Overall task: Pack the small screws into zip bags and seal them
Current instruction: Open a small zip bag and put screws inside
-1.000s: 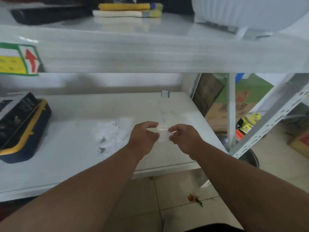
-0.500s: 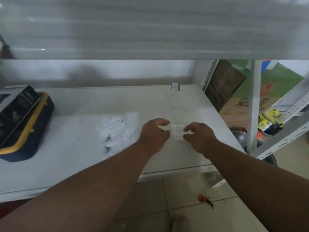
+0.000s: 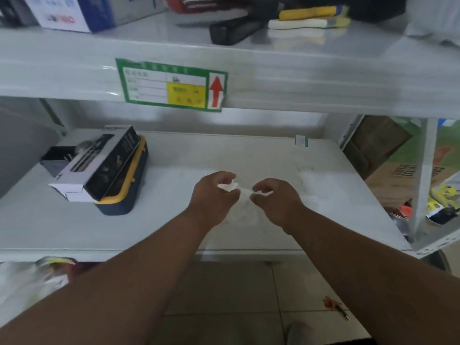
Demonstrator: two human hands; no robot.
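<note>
My left hand (image 3: 214, 195) and right hand (image 3: 275, 199) are out in front of me above the white shelf (image 3: 174, 227), both forearms reaching in from below and converging. Each hand has its fingers curled, pinching one end of a small clear zip bag (image 3: 242, 191), which stretches between them just above the shelf surface. The picture is blurred, so I cannot tell whether screws are inside the bag or whether its strip is closed.

Compared with half a second ago, my hands have drawn a little further apart and the bag now looks pulled taut between them, where before it hung as a small square between my fingertips. My view has swung up and to the left: the green and yellow label with a red arrow (image 3: 171, 84) on the upper shelf edge is back in sight. The pile of loose bags that lay to the left of my hands no longer shows.

To the left, well apart from my hands, a black box (image 3: 107, 163) rests on a blue and yellow case (image 3: 124, 202).
</note>
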